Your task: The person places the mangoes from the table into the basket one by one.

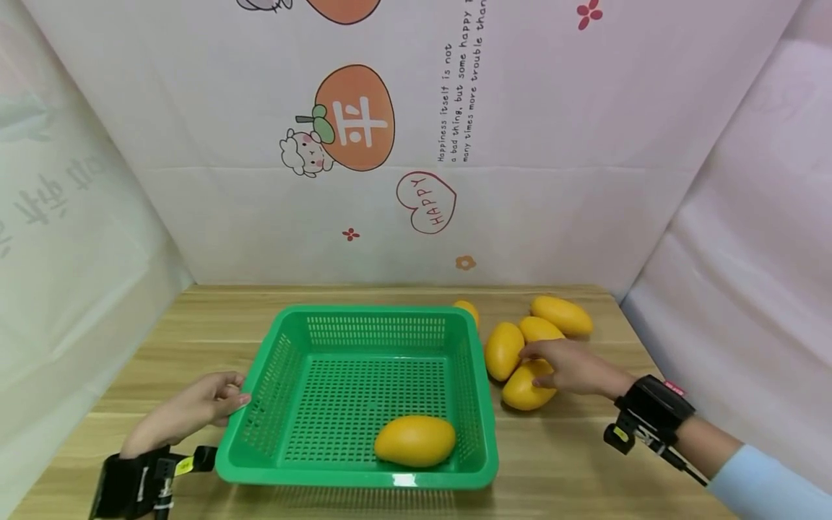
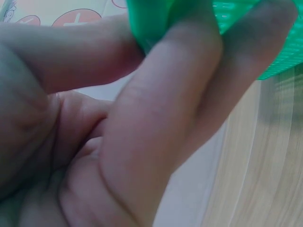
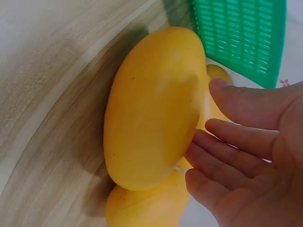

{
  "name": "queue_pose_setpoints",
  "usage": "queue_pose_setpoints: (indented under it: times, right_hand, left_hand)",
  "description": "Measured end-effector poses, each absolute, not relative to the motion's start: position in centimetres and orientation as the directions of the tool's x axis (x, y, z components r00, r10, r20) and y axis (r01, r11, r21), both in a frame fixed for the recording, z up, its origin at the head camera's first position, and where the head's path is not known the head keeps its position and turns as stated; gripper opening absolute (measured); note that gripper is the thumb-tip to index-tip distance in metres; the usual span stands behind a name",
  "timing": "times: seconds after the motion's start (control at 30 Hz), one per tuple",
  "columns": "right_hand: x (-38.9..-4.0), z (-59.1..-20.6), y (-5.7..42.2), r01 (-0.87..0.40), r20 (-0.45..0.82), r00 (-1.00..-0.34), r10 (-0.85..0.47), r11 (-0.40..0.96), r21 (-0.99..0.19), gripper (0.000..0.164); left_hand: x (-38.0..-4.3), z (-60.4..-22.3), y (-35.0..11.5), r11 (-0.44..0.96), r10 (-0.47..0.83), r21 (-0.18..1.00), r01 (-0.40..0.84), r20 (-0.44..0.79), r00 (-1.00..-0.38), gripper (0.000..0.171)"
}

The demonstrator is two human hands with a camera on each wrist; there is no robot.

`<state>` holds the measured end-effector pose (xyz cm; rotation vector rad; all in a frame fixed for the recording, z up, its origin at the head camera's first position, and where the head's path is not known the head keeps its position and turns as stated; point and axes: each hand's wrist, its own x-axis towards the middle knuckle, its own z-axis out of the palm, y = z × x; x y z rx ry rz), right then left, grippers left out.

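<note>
Counted six mangoes: one inside, five outside one green basket. Noted two hands, two wrist cameras.

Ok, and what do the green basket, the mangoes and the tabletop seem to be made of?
Green basket: most likely moulded plastic, semi-gloss; even colour, regular slots, a bright gleam on the front rim.
Mangoes: smooth, satin yellow skin, one showing tiny dark specks; real fruit or imitation, I can't tell.
Tabletop: wood or wood-look laminate, low sheen; pale, streaky grain.

Mangoes lie right of the basket, another mango inside it.
</note>
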<state>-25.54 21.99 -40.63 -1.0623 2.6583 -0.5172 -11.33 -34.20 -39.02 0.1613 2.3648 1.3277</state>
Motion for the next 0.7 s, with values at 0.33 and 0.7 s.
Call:
queue_pose_setpoints:
  times: [0.33, 0.7]
  right_hand:
    - [-26.3, -41.7, 21.7, -0.669, -0.096, -0.656, -0.748, 0.636, -0.384, 0.039]
    - [-27.0, -41.8, 21.3, -0.628, -0.228, -0.608, -0.76, 0.637, -0.446, 0.041]
  left_hand:
    - [-11.3, -39.1, -34.3, 0.541, 0.294, 0.835, -0.106, -0.305, -0.906, 0.042]
    - [-11.5, -39.2, -34.2, 0.515, 0.312, 0.851, -0.104, -0.299, -0.902, 0.039]
